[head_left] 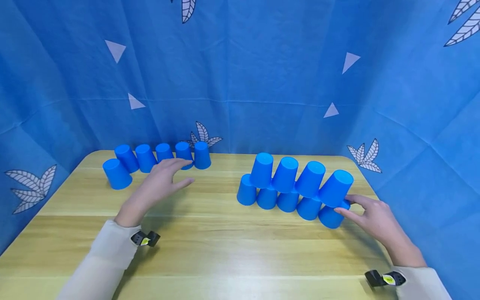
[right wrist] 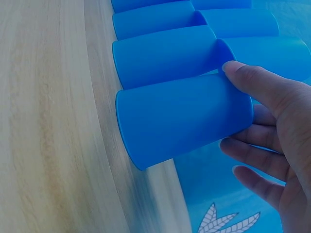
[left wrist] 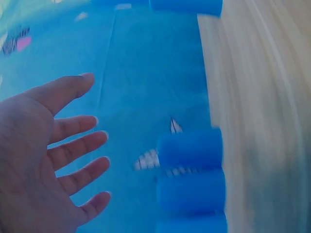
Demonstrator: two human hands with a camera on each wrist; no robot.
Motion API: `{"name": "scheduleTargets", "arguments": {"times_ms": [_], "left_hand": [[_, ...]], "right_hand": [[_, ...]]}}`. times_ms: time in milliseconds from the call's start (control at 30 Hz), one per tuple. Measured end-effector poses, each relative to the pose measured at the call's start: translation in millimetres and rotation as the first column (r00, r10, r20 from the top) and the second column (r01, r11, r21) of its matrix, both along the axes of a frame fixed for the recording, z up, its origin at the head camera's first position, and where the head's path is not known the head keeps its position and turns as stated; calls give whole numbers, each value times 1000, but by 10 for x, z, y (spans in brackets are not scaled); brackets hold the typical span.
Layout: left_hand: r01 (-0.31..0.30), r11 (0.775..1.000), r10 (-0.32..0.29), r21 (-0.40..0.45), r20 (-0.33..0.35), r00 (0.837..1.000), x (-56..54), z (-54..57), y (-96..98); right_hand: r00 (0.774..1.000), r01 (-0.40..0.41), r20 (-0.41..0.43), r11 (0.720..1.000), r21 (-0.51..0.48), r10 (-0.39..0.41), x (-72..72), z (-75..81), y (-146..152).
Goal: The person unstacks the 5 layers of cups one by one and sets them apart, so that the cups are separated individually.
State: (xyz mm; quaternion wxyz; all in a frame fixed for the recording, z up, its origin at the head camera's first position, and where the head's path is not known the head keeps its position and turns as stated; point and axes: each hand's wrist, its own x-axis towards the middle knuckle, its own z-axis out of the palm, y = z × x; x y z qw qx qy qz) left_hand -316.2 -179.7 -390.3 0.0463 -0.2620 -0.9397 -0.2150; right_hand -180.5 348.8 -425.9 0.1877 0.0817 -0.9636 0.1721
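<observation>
Blue cups stand upside down in two tiers at the right of the table, several in the lower row and several in the upper row. At the right end, my right hand pinches the lower cup near its top, thumb on the near side and fingers behind. The end upper cup rests just above the thumb, its rim close to the thumb tip. My left hand hovers at the left with fingers spread and holds nothing. It partly covers a row of upside-down blue cups behind it.
One more blue cup stands forward of the left row's end. The wooden table reaches back to a blue patterned curtain, which also hangs along both sides. Each wrist carries a small black camera.
</observation>
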Motion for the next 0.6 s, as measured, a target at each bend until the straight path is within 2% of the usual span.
{"name": "scheduleTargets", "arguments": {"times_ms": [133,267,367,600], "left_hand": [[65,997,-67,-31,-70,995,68,116,259],[120,991,-128,-65,-137,982,114,224,493],[161,982,-179,-100,-206,962,118,278,659],[235,955,-285,-182,-336,898,126,375,1023]], "right_hand": [[1000,-7,-2,1000,-1,7,-11,14,-11],[1000,-18,14,1000,-12,18,-20,12,-18],[1000,-11,26,1000,-15,11,-17,6,-15],[1000,2,20,1000,-15,-2,-5,-3,-1]]}}
